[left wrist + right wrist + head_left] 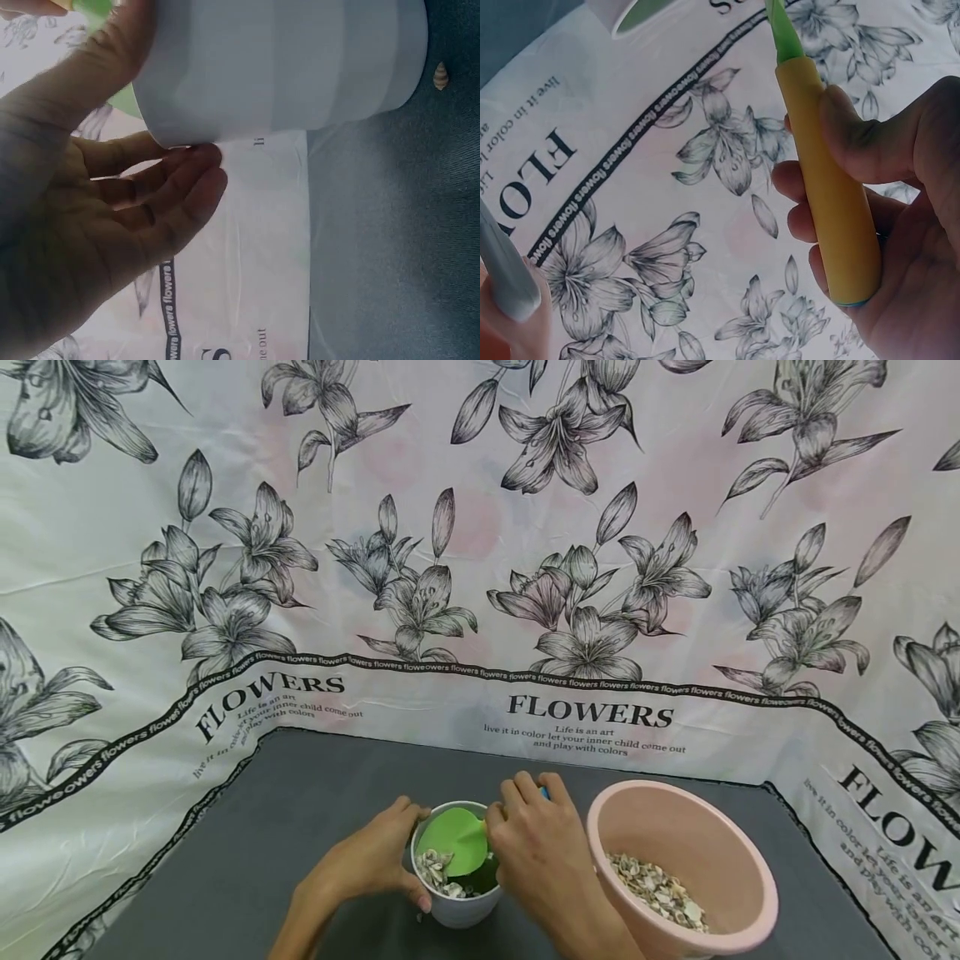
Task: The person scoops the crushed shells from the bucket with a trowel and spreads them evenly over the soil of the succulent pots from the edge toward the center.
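Note:
A white pot (457, 912) stands on the dark grey tabletop, with pale shell pieces (437, 870) inside. My left hand (382, 852) holds the pot by its left side, thumb toward the near side and fingers at the far rim. In the left wrist view, those fingertips touch the ribbed wall of the pot (285, 67). My right hand (536, 852) grips a small toy shovel by its yellow handle (829, 180), fingers wrapped round it. The shovel's green blade (453, 842) is tilted at the pot's mouth, above the shells. Part of the pot's interior is hidden by the blade.
To the right stands a large pink tub (697, 860) holding many mixed shells (660, 893), close beside my right forearm. One small striped spiral shell (440, 76) lies on the table near the pot's base. A flower-printed cloth (420, 693) hangs behind and at both sides.

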The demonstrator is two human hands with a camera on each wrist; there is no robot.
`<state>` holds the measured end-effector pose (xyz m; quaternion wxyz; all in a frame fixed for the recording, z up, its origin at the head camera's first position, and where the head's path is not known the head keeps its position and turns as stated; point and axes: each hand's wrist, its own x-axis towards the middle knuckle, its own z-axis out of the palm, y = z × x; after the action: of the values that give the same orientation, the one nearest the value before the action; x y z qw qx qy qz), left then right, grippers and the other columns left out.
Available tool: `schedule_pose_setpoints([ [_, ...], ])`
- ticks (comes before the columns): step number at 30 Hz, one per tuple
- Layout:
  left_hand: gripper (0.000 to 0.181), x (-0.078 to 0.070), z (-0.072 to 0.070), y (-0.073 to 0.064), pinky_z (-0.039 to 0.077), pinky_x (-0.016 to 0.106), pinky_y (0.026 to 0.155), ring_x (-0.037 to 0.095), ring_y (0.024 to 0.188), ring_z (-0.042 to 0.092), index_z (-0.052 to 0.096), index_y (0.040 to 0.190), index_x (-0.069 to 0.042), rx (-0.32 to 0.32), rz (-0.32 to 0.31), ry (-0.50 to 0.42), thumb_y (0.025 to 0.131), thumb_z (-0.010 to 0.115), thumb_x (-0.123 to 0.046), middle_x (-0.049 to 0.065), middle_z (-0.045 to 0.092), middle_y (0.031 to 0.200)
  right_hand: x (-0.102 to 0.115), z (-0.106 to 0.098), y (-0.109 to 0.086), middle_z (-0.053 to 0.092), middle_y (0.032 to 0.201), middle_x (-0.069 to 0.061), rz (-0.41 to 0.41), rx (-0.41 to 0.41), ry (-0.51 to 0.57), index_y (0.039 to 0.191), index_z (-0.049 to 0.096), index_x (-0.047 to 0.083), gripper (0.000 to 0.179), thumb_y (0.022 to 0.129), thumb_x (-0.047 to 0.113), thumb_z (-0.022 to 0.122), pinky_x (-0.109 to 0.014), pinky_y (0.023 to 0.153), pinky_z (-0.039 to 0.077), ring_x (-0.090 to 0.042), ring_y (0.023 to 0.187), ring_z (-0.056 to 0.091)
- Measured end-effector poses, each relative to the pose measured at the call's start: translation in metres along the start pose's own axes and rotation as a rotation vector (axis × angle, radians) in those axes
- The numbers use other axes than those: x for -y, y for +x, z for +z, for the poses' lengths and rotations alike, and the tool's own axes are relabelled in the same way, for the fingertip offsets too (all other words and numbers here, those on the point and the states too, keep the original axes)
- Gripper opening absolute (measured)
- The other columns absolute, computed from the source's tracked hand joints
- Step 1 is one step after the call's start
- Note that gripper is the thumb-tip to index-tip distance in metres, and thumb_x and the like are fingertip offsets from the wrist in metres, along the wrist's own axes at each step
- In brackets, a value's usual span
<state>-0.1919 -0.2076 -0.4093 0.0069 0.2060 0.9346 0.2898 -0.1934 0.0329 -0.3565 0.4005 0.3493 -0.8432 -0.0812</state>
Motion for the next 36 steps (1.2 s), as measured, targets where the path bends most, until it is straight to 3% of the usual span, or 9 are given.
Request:
schedule_pose_setpoints([
  [2, 0.098, -0.001, 0.002, 0.0, 0.058, 0.036, 0.09, 0.013, 0.102, 0.055, 0.059, 0.13, 0.003, -0.006, 0.001, 0.01, 0.055, 0.102, -0.043, 0.003, 0.056, 0.113, -0.001, -0.001, -0.003, 0.06, 0.078, -0.002, 0.004, 0.001, 0.0, 0.069, 0.065, 0.014, 0.016, 0.061, 0.006, 0.077, -0.039, 0.088, 0.05, -0.021, 0.084, 0.056],
  [9, 0.082, -0.011, 0.004, 0.001, 0.043, 0.028, 0.072, 0.017, 0.09, 0.043, 0.045, 0.108, -0.008, 0.083, -0.051, -0.074, 0.06, 0.102, -0.043, 0.005, 0.043, 0.101, -0.01, -0.002, -0.012, 0.059, 0.079, -0.003, 0.033, -0.023, 0.011, 0.075, 0.067, 0.013, 0.013, 0.07, 0.005, 0.076, -0.041, 0.088, 0.05, -0.023, 0.083, 0.056],
  [14, 0.114, -0.012, 0.01, 0.005, 0.056, 0.047, 0.098, 0.035, 0.123, 0.061, 0.036, 0.145, 0.0, 0.064, -0.048, -0.212, 0.061, 0.103, -0.038, 0.021, 0.054, 0.139, -0.019, -0.005, -0.02, 0.055, 0.077, -0.003, 0.041, -0.026, 0.032, 0.077, 0.065, 0.012, 0.012, 0.076, 0.001, 0.067, -0.042, 0.085, 0.049, -0.023, 0.079, 0.053],
  [18, 0.142, -0.012, 0.018, 0.014, 0.037, 0.07, 0.119, 0.05, 0.154, 0.034, 0.009, 0.167, -0.003, 0.11, -0.02, -0.29, 0.064, 0.101, -0.034, 0.028, 0.029, 0.168, -0.033, -0.017, -0.031, 0.054, 0.078, -0.005, 0.063, -0.055, 0.036, 0.085, 0.067, 0.007, 0.01, 0.087, 0.007, 0.057, -0.044, 0.081, 0.047, -0.025, 0.077, 0.049],
  [21, 0.141, -0.016, 0.02, 0.017, 0.039, 0.071, 0.118, 0.052, 0.155, 0.031, 0.012, 0.168, -0.003, 0.136, -0.051, -0.251, 0.064, 0.101, -0.038, 0.03, 0.025, 0.17, -0.047, -0.029, -0.038, 0.054, 0.078, -0.007, 0.079, -0.075, 0.02, 0.091, 0.067, 0.004, 0.018, 0.088, 0.009, 0.05, -0.045, 0.077, 0.047, -0.027, 0.076, 0.049],
  [25, 0.139, -0.024, 0.019, 0.017, 0.057, 0.058, 0.097, 0.048, 0.138, 0.054, 0.017, 0.167, -0.004, 0.145, -0.115, -0.167, 0.063, 0.101, -0.044, 0.03, 0.034, 0.161, -0.068, -0.045, -0.048, 0.055, 0.077, -0.008, 0.104, -0.099, 0.009, 0.094, 0.069, 0.004, 0.016, 0.09, 0.013, 0.057, -0.046, 0.07, 0.045, -0.029, 0.076, 0.052],
  [28, 0.14, -0.031, 0.017, 0.016, 0.059, 0.049, 0.083, 0.039, 0.122, 0.063, 0.017, 0.169, -0.01, 0.153, -0.121, -0.09, 0.063, 0.099, -0.048, 0.024, 0.041, 0.154, -0.087, -0.056, -0.059, 0.061, 0.077, -0.008, 0.138, -0.098, 0.013, 0.094, 0.071, 0.005, 0.02, 0.09, 0.022, 0.062, -0.047, 0.066, 0.044, -0.03, 0.078, 0.057],
  [32, 0.14, -0.045, 0.015, 0.017, 0.049, 0.066, 0.108, 0.05, 0.145, 0.046, 0.014, 0.17, -0.022, 0.111, -0.073, -0.031, 0.061, 0.096, -0.053, 0.023, 0.029, 0.167, -0.118, -0.066, -0.081, 0.066, 0.079, -0.01, 0.199, -0.074, -0.023, 0.093, 0.073, 0.005, 0.044, 0.104, 0.036, 0.044, -0.049, 0.061, 0.044, -0.033, 0.078, 0.061],
  [36, 0.127, -0.064, 0.014, 0.024, 0.027, 0.071, 0.125, 0.047, 0.159, 0.027, 0.018, 0.169, -0.03, 0.028, 0.03, -0.028, 0.068, 0.09, -0.058, 0.017, 0.019, 0.175, -0.143, -0.065, -0.101, 0.064, 0.077, -0.01, 0.265, -0.052, -0.066, 0.092, 0.074, 0.005, 0.086, 0.112, 0.056, 0.008, -0.052, 0.056, 0.039, -0.034, 0.076, 0.057],
])
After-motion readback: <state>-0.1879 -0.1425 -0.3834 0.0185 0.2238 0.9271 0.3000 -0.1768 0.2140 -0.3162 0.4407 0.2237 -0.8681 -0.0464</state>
